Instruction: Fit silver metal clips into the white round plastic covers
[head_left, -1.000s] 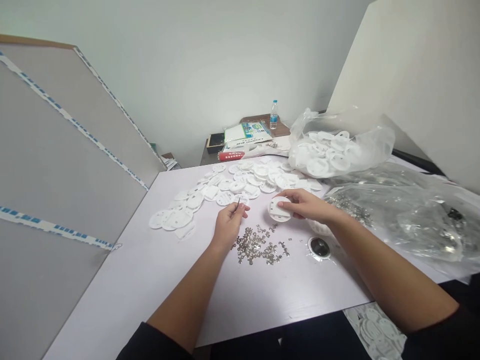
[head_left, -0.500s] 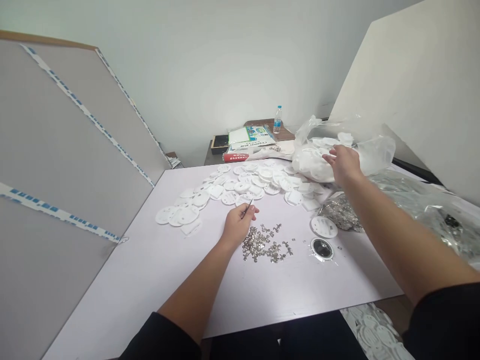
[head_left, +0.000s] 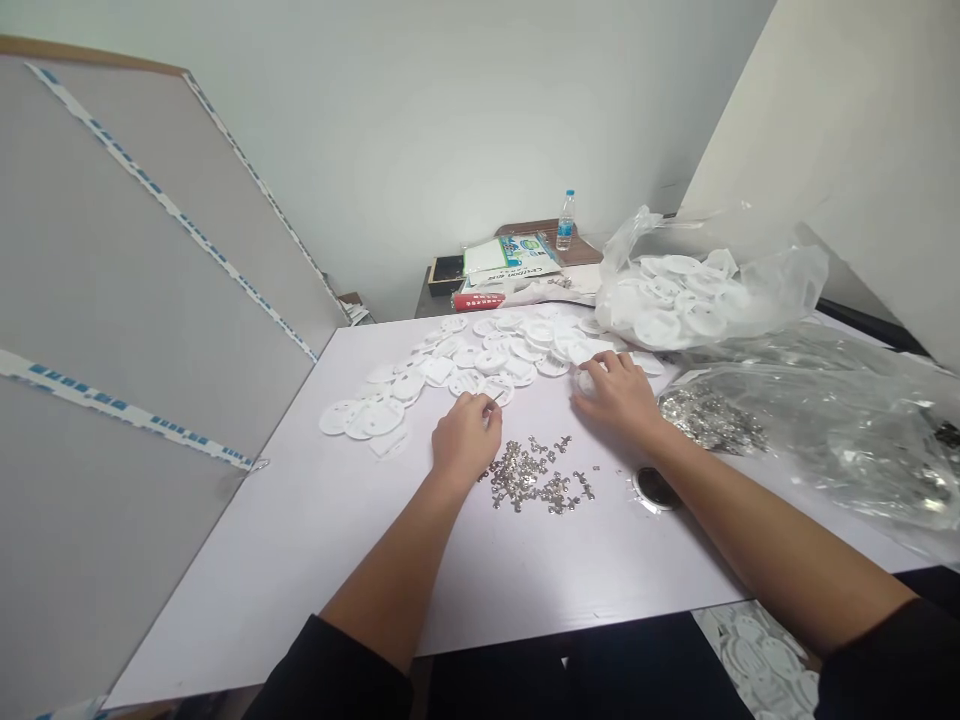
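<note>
My left hand [head_left: 466, 435] is closed around a thin, pointed tool that looks like tweezers; only its tip [head_left: 496, 397] shows above the fingers. Just right of that hand lies a loose heap of small shiny metal clips [head_left: 519, 478]. At the right front of a spread of white discs [head_left: 491, 358], my right hand [head_left: 619, 395] curls its thumb and fingers about a white plastic disc [head_left: 585, 383], partly hidden by the fingers. Under my right forearm, a dark round piece with a clear rim [head_left: 658, 487] is half covered.
A clear bag of white discs [head_left: 679, 290] stands at the back right. Nearer are plastic bags [head_left: 847, 430] and a pile of metal parts [head_left: 709, 415]. A water bottle [head_left: 565, 222] and packets [head_left: 514, 258] are behind. A grey panel [head_left: 150, 350] borders the left.
My right hand has come from the bag of discs down and left to the front of the disc spread. My left hand has turned slightly, still holding the tool. The view has shifted a little.
</note>
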